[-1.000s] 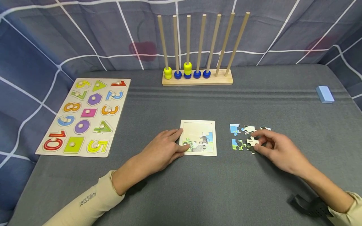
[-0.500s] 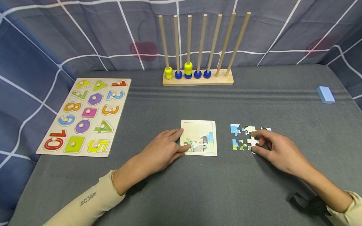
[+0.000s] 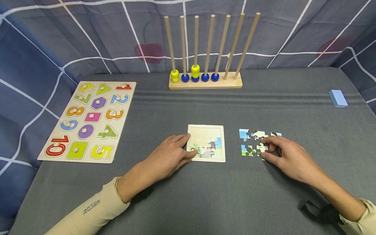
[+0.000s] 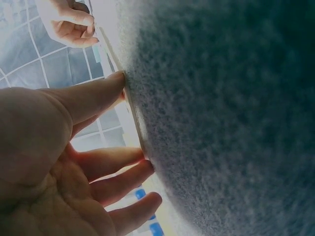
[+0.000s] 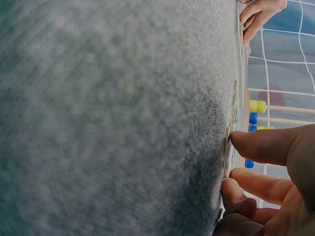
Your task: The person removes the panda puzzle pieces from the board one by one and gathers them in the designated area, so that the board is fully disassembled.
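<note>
My left hand (image 3: 168, 156) rests at the left side of a square wooden puzzle tray (image 3: 205, 126), fingertips on its frame and inner edge. Printed puzzle pieces (image 3: 207, 153) lie in the tray's lower and right part. In the left wrist view the fingers are extended, their tips along the tray's edge. My right hand (image 3: 292, 156) pinches a jigsaw piece (image 3: 261, 148) between thumb and index finger, low at the table. Loose pieces (image 3: 243, 134) with blue, green and black-and-white print lie around it. My fingers cover part of this group.
A peg board (image 3: 205, 85) with upright rods and yellow and blue beads stands at the back. A number and shape puzzle board (image 3: 88, 130) lies to the left. A light blue block (image 3: 338, 98) sits at the far right. Gridded fabric (image 3: 117, 32) hangs behind.
My right thumb has slid slightly left along the pinched piece, and that piece has shifted a little among the loose ones. My left hand stays on the tray.
</note>
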